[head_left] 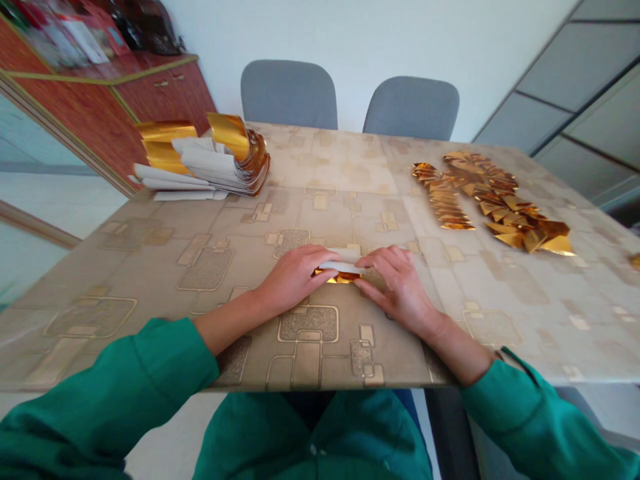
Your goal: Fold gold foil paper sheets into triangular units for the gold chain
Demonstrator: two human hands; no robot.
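A sheet of gold foil paper (345,277) with a whitish-grey back lies partly folded on the table in front of me. My left hand (300,272) grips its left end, the thumb below and the fingers over the top. At the right end my right hand (397,283) pinches the same paper between thumb and fingers. A pale strip of the back shows above the shiny gold edge. Fingers cover both ends of the sheet.
A stack of gold foil paper sheets (215,160) stands at the back left of the patterned table (320,220). Rows of folded gold paper pieces (520,207) lie at the right. Two grey chairs (290,93) stand beyond the far edge, by a reddish cabinet (160,93).
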